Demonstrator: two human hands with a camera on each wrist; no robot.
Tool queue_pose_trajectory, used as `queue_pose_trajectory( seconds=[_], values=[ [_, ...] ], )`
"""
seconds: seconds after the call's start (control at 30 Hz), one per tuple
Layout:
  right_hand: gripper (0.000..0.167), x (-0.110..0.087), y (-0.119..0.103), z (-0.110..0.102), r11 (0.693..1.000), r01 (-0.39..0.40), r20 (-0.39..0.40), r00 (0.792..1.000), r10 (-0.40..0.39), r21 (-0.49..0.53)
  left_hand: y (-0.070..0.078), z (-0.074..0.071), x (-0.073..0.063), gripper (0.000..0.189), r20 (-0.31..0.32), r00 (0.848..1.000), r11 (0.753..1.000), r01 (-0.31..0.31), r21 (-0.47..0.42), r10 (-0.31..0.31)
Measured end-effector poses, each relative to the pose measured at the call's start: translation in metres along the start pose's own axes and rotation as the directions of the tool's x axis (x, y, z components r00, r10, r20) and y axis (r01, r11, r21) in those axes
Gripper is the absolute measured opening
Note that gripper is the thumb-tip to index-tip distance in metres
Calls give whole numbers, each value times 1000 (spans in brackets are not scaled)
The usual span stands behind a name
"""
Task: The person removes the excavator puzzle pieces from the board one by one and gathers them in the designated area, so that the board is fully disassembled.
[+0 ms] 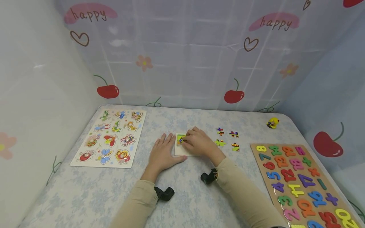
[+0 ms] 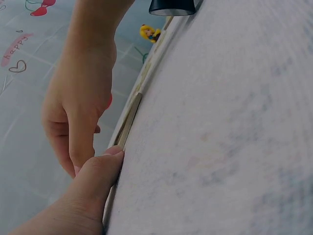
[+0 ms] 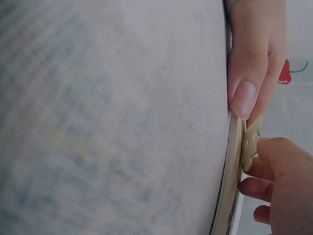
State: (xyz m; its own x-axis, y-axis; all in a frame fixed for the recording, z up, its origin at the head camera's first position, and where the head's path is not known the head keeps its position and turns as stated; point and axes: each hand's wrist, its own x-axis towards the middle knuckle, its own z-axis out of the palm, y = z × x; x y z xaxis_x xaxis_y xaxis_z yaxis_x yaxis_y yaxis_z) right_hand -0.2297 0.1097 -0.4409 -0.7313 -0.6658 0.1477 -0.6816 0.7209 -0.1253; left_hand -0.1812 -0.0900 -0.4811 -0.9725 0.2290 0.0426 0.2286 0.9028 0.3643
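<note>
In the head view a small wooden puzzle board (image 1: 179, 152) lies on the table, with a yellow-green picture part at its far left corner. My left hand (image 1: 163, 152) rests along the board's left side, fingers straight and thumb out along the near edge. The left wrist view shows that thumb (image 2: 100, 171) at the board's edge. Over the board, my right hand (image 1: 201, 142) pinches a jigsaw piece (image 3: 251, 142), which stands tilted at the board in the right wrist view. The right fingers partly hide the picture area.
Several loose jigsaw pieces (image 1: 220, 142) lie right of the board. An insect puzzle board (image 1: 136, 126) is on the left, and a board of coloured numbers (image 1: 273, 199) on the right. A small yellow-haired figurine (image 1: 272, 123) stands at the back right.
</note>
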Motion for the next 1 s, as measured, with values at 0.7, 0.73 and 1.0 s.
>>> queue_pose_trajectory(
  seconds=[0.7, 0.73, 1.0],
  values=[
    [29, 6, -7, 4, 993, -43, 25, 999, 40, 109, 2, -1, -1, 114, -5, 1000, 1000, -8, 1, 8],
    [28, 6, -7, 5, 992, -46, 26, 999, 44, 114, 2, -2, -1, 114, -5, 1000, 1000, -8, 2, 8],
    [26, 7, -9, 4, 978, -93, 50, 995, 85, 185, 3, -3, -1, 112, -12, 1000, 1000, -11, -2, 11]
  ],
)
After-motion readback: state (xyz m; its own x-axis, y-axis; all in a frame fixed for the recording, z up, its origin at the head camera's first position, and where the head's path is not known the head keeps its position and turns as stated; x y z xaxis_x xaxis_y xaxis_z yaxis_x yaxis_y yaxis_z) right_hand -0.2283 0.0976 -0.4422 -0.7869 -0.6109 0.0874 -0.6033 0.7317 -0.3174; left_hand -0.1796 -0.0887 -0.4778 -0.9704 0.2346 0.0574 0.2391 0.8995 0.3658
